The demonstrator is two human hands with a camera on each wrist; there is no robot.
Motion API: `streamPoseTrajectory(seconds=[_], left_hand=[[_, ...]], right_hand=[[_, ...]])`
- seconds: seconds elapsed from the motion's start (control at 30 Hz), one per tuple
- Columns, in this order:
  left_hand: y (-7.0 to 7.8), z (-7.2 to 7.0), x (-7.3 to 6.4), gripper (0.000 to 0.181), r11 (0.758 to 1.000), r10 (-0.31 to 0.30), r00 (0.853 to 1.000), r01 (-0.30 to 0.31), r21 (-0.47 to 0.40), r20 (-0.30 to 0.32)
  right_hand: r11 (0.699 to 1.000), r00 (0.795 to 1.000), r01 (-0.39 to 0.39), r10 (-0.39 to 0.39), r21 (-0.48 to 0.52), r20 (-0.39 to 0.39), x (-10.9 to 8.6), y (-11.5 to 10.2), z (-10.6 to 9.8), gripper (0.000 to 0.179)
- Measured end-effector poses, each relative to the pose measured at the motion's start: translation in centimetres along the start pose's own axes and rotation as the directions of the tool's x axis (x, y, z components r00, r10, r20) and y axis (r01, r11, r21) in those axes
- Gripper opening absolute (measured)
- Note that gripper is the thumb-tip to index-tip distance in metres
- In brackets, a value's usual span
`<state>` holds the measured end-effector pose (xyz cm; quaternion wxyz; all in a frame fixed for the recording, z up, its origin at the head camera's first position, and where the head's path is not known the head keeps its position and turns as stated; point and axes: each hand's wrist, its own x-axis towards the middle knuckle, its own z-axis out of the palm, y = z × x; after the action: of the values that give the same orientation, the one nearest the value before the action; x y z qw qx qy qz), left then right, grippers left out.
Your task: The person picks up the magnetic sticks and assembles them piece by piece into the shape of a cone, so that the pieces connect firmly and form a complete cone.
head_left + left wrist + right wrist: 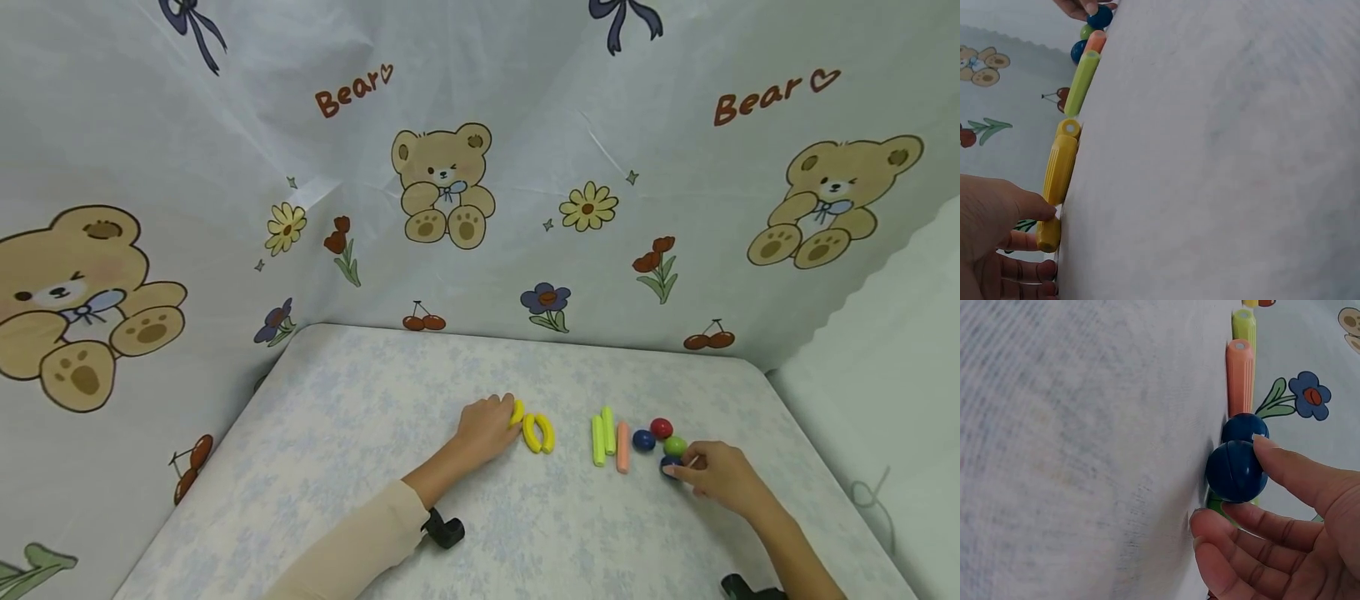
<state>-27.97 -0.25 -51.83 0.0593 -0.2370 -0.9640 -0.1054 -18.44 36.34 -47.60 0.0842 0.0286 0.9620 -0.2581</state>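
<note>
My left hand [486,427] pinches a small curved yellow piece [517,412], shaped like a banana, between thumb and fingers. In the left wrist view, the thumb lies on the near end of this yellow piece [1049,236]. Just right of it, two matching yellow pieces [546,433] form an oval. Farther right, my right hand [723,479] pinches a dark blue ball [1237,472] with the thumb on one side and fingertips below, close to the tabletop. Around that ball lie a green ball [675,446], a red ball [661,428] and another blue ball [643,441].
Between the yellow pieces and the balls lie two light green sticks [597,442] and an orange stick [622,448], roughly parallel. The pale patterned table [375,392] meets a bear-print cloth [510,275] at its back edge. Black wrist mounts [445,531] hang below both forearms.
</note>
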Motion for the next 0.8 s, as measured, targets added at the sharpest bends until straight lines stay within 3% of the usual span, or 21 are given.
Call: streamPoseTrajectory(seconds=[0.2,0.3,0.37,0.5,0.67,0.8], left_hand=[[-1.0,0.3,-0.1,0.025,0.999,-0.018,1.000,0.019,-0.042,0.019],[-1.6,0.2,-0.5,0.024,0.988,-0.042,0.998,0.048,-0.144,0.041],[-2.1,0.0,-0.8,0.025,0.968,-0.058,0.996,0.074,-0.238,0.071],[-3.0,-0.6,-1.6,0.025,0.908,-0.048,0.992,0.092,-0.408,0.117],[-3.9,-1.4,-2.7,0.024,0.798,0.012,0.985,0.093,-0.595,0.171],[-4.3,-2.3,-3.7,0.024,0.721,0.041,0.980,0.107,-0.684,0.196]], right_hand=[[1.000,1.000,0.004,-0.004,0.027,0.004,0.0,0.5,0.2,0.040],[0.999,1.000,0.009,-0.009,0.032,0.004,0.1,0.7,0.1,0.039],[0.999,1.000,0.007,-0.008,0.036,0.007,0.1,0.7,0.1,0.040],[0.998,1.000,0.005,-0.006,0.059,0.010,-0.1,0.7,0.0,0.045],[0.998,1.000,0.021,-0.020,0.054,-0.016,-0.6,0.3,0.0,0.050],[0.998,0.997,0.054,-0.053,0.018,-0.060,-1.1,-0.7,0.1,0.050]])
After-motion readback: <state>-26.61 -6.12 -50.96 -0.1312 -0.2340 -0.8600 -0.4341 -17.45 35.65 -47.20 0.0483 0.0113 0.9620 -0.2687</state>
